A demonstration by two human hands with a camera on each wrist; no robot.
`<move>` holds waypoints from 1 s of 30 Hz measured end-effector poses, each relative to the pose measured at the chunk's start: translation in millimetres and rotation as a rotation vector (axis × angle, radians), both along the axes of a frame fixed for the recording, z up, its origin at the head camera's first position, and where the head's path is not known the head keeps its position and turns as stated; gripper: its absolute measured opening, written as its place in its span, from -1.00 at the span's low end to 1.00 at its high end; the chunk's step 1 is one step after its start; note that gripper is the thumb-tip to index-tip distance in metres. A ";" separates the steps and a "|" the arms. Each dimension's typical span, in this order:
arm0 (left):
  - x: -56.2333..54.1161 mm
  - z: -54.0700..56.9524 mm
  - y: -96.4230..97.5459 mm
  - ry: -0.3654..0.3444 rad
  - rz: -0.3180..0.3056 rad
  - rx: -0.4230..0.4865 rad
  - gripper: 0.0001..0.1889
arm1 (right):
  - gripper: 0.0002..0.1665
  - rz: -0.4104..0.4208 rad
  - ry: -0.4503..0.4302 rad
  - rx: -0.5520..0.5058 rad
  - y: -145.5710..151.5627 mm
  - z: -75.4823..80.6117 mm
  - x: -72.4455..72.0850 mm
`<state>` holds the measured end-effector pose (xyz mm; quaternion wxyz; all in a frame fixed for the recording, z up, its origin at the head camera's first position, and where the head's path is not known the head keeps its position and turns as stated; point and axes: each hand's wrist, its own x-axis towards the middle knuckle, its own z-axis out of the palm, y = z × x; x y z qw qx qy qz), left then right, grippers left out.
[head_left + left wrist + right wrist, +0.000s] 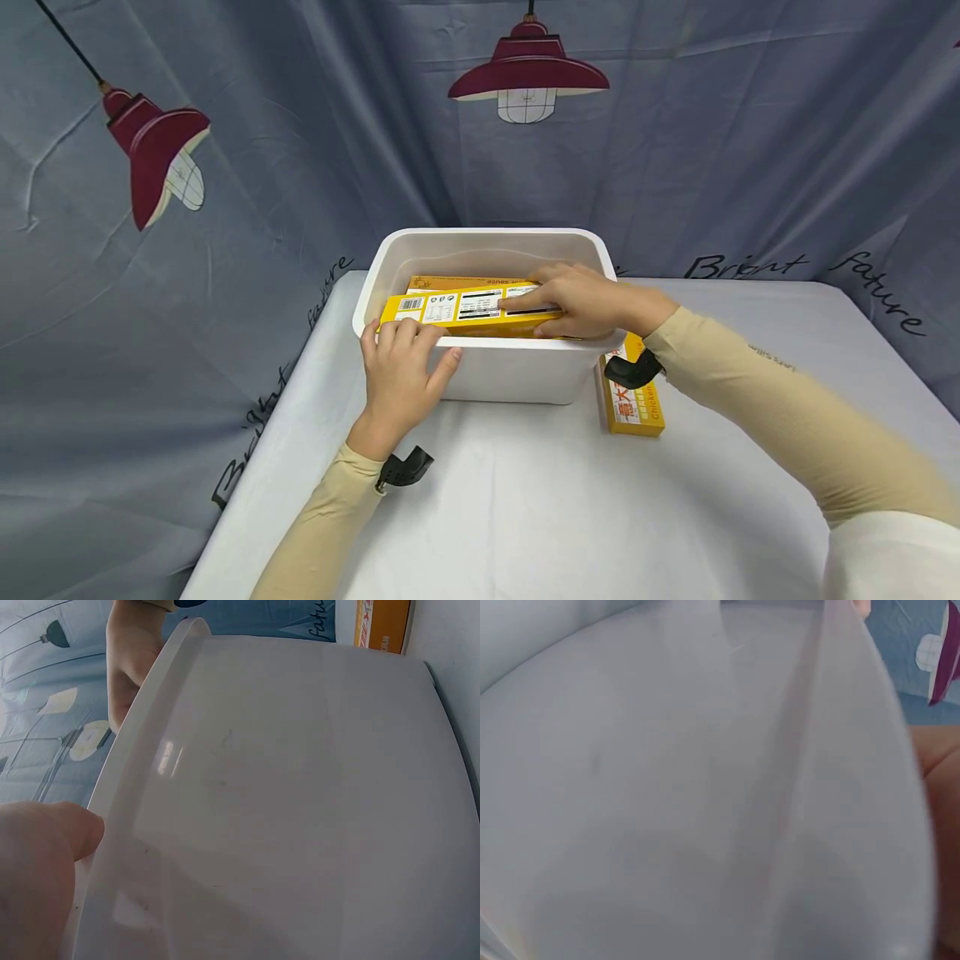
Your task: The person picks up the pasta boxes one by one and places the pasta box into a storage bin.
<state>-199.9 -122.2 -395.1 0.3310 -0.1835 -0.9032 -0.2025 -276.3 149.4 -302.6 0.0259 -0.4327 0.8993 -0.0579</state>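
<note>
A white plastic bin (510,375) stands on the table with yellow cardboard boxes inside. My right hand (585,298) reaches over its right side and holds the right end of a long, narrow yellow box (450,308), printed with a barcode and labels. Behind that lies another yellow-orange box (468,282), partly covered. My left hand (403,362) grips the bin's front rim near the left corner, fingers over the edge and thumb outside. In the left wrist view, the thumb (82,832) lies by the rim. The bin wall (667,787) fills most of the right wrist view.
One more yellow box (637,408) with red characters lies on the white tablecloth (495,500), right of the bin and partly under my right wrist. A grey-blue curtain (300,125) printed with red lamps hangs behind the table.
</note>
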 end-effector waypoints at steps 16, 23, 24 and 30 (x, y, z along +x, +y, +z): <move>-4.9 -3.9 -0.6 0.031 -0.008 0.004 -0.64 | -0.30 -0.068 -0.131 -0.006 -2.8 -13.8 -6.4; -5.3 -4.3 -0.5 0.032 -0.014 0.004 -0.64 | -0.29 -0.104 -0.167 0.028 -6.8 -15.8 -8.8; -5.5 -4.3 -0.7 0.035 -0.015 0.003 -0.64 | -0.29 -0.104 -0.168 0.031 -7.0 -16.1 -9.1; -5.8 -4.1 -1.6 0.028 -0.009 -0.003 -0.64 | -0.27 -0.118 -0.179 0.042 -7.9 -17.1 -11.6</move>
